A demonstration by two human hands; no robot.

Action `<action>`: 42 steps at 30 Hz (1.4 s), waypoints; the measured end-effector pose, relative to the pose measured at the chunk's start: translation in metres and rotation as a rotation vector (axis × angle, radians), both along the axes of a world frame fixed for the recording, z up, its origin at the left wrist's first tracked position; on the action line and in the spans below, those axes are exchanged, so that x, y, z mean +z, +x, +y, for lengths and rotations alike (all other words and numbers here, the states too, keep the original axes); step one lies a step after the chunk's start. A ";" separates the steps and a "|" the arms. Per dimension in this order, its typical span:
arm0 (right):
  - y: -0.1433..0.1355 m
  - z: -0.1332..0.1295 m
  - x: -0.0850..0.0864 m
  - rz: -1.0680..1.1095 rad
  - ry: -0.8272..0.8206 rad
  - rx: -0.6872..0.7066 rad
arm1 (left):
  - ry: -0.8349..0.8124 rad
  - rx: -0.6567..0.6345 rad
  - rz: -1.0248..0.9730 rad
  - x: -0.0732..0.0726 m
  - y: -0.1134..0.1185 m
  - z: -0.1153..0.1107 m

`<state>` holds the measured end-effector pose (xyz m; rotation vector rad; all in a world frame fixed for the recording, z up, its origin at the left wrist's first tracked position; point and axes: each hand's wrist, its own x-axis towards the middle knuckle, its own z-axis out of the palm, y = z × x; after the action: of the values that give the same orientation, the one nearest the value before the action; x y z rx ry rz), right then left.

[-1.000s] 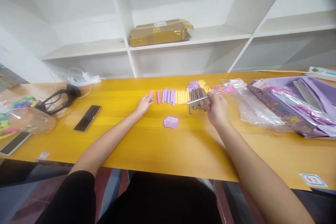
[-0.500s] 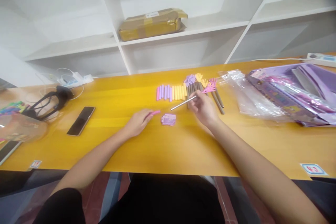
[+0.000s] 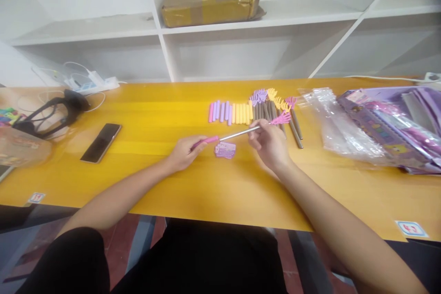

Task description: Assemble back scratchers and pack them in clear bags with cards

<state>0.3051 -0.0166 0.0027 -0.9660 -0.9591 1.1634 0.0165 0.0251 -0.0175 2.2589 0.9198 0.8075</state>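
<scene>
My left hand (image 3: 186, 152) is closed around a pink handle sleeve (image 3: 211, 139), whose end points right. Closed on the metal rod (image 3: 237, 134) of a back scratcher is my right hand (image 3: 270, 142); its pink claw head (image 3: 281, 118) sticks out past the fingers. The rod's free tip meets the sleeve's end, though I cannot tell if it is inside. Below them lies a small stack of purple cards (image 3: 225, 150). Behind, yellow sleeves (image 3: 242, 114), purple sleeves (image 3: 222, 111) and a pink sleeve (image 3: 211, 113) lie in a row beside back scratchers with purple, yellow and pink claws (image 3: 259, 96).
Clear plastic bags (image 3: 344, 128) and a purple box (image 3: 386, 133) with packaged items lie to the right. On the left are a phone (image 3: 101, 143), a black strapped device (image 3: 51, 112), a plastic tub (image 3: 25, 147) and a power strip (image 3: 94, 85). A taped carton (image 3: 212, 4) sits on the shelf.
The gap between the rod's tip and the pink sleeve has closed; they now meet end to end. The head view has shifted, so the shelf and carton appear higher.
</scene>
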 end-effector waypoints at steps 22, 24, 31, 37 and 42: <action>-0.007 -0.007 -0.017 -0.216 0.109 0.194 | 0.299 -0.067 0.050 -0.016 -0.010 0.010; -0.008 -0.007 -0.016 -0.249 0.101 0.237 | 0.292 -0.074 0.044 -0.017 -0.011 0.012; 0.011 0.005 -0.006 -0.054 0.082 0.130 | 0.213 -0.067 -0.008 -0.015 -0.010 0.015; 0.029 0.009 0.004 -0.018 0.181 -0.074 | 0.197 -0.051 0.008 -0.013 -0.008 0.012; 0.038 0.006 -0.004 -0.292 0.269 -0.126 | 0.249 -0.090 -0.031 -0.012 -0.004 0.008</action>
<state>0.3429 -0.0107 -0.0013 -0.9771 -1.2344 0.7758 0.0122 0.0326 -0.0293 2.4728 0.7311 0.9582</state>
